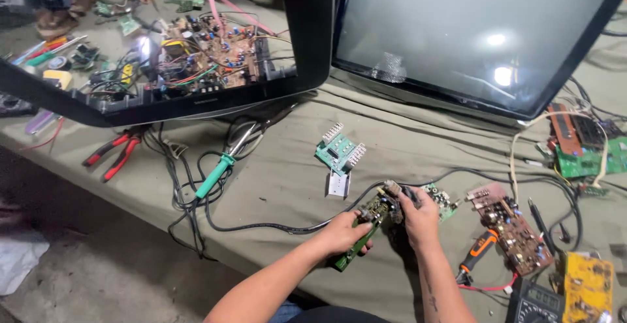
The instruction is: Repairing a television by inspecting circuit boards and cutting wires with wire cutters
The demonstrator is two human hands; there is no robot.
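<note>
My left hand [345, 231] grips a narrow green circuit board [363, 228], held tilted on edge above the cloth-covered bench [281, 179]. At the board's upper end my right hand [418, 220] closes its fingers on a small dark part where a black cable [274, 226] joins. The cable runs off to the left across the cloth. A second small green board [445, 202] lies just behind my right hand.
A grey glass picture tube [470, 29] stands at the back right, an open black set frame [196, 94] with its circuit chassis [209, 52] at back left. Green-handled soldering iron [219, 169], red pliers [112, 153], a brown board [513, 228], an orange-handled screwdriver [477, 254], a multimeter [535, 303] and a finned green board [339, 150] lie around.
</note>
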